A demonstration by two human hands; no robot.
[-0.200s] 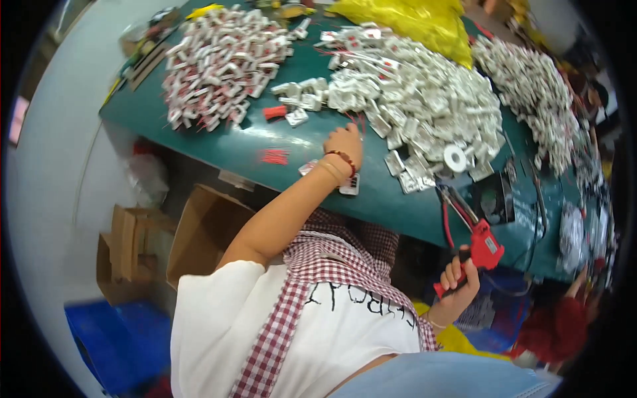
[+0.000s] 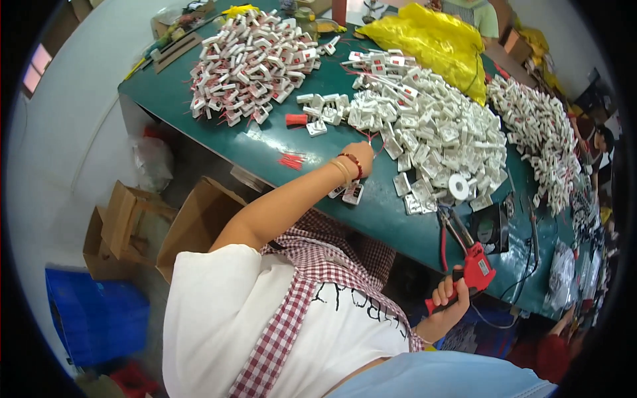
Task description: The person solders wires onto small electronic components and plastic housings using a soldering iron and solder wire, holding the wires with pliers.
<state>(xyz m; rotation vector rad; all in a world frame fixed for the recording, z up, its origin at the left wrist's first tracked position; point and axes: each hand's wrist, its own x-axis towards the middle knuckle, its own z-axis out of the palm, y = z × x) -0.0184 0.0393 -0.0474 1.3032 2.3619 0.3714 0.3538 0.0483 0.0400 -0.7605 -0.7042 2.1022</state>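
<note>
While the right hand (image 2: 450,300) has its grip wrapped round the handle of a red pistol-shaped tool (image 2: 476,266), fingers curled and clamped on it, the left hand (image 2: 360,156) is down over the table (image 2: 245,142), back of hand up. Red wires (image 2: 373,138) show at the left fingertips; the fingertips are hidden, so can't tell if that grip is pinched together on them or apart. Tool is at the near table edge, right of the body, metal barrel pointing up and left over the tabletop.

Two white pieces with dark slots (image 2: 353,194) lie by the left wrist, near edge of table. Left of that hand: loose short red wires (image 2: 291,160), bunched flat, and farther up a red block (image 2: 296,119) with a white square piece (image 2: 316,128) just beside it.

Big heap of white plastic pieces (image 2: 438,126) right of and beyond the left hand; white ring-shaped spool (image 2: 458,187) on its near side. Second heap, white cases with red wires (image 2: 255,66), far left of table; third white heap (image 2: 537,126) far right. Yellow plastic bag (image 2: 424,40) behind the middle heap. Black square object (image 2: 490,229) beyond the tool. Floor side, left: open cardboard box (image 2: 199,225), blue bin (image 2: 99,318).
</note>
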